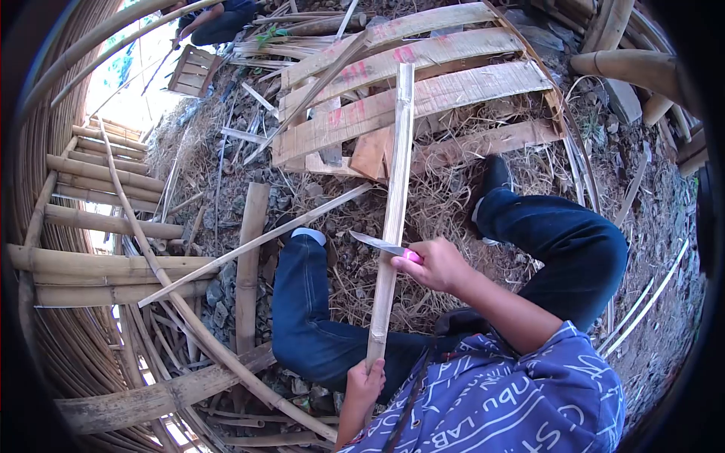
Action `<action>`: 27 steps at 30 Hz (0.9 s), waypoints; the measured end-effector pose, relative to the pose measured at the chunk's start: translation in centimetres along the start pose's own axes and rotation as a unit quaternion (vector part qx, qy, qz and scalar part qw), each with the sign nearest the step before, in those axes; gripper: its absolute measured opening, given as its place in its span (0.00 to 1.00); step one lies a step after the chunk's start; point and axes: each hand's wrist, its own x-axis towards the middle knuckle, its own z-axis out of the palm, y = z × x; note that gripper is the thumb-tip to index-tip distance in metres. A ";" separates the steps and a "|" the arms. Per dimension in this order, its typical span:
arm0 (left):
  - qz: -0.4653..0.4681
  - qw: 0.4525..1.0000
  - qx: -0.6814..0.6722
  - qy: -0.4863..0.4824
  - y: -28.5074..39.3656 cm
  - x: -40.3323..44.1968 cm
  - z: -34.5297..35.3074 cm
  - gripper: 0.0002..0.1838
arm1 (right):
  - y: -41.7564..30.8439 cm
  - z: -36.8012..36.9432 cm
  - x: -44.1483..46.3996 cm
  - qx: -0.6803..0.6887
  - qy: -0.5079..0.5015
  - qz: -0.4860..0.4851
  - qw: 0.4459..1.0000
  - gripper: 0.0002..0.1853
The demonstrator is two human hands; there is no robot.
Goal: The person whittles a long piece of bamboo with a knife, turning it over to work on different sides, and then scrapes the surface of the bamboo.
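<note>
Strip between hands, extending beyond right, knife across

Long pale bamboo strip, tilted; pink-handled knife crossing it.

Through my feed the knife shows a silver-grey blade and a bright pink handle. I read the bamboo strip as pale cream-tan. I see light tan boards blotched with pinkish red, dark blue jeans, a blue-purple shirt printed with white lettering, yellowish-tan poles, green leaves and straw-coloured dry grass.
</note>
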 end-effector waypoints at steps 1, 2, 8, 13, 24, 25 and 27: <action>0.001 1.000 -0.002 -0.001 -0.1 0.0 0.0 0.20 | 0.1 0.2 -0.3 0.018 0.013 0.005 1.000 0.27; -0.002 1.000 -0.007 -0.008 0.0 0.1 0.0 0.20 | 0.3 0.1 -0.5 0.036 0.029 0.012 0.999 0.27; -0.036 0.996 -0.027 -0.078 0.8 -0.2 0.1 0.17 | -0.7 -2.4 -0.6 0.026 0.025 0.011 0.999 0.23; 0.037 0.990 0.061 -0.125 3.2 0.6 1.9 0.15 | 0.7 -2.5 -0.5 0.300 0.155 0.059 0.940 0.10; -0.008 0.945 0.327 -0.020 2.5 -3.3 -8.4 0.23 | -3.7 2.2 -2.1 0.377 -0.003 0.105 0.920 0.11; -0.039 0.933 0.358 -0.005 1.8 -3.5 -8.9 0.24 | -3.3 4.1 -2.4 0.358 -0.014 0.081 0.930 0.12; -0.071 0.907 0.415 -0.012 1.6 -4.0 -8.9 0.27 | -3.5 5.6 -2.8 0.334 -0.067 0.082 0.937 0.15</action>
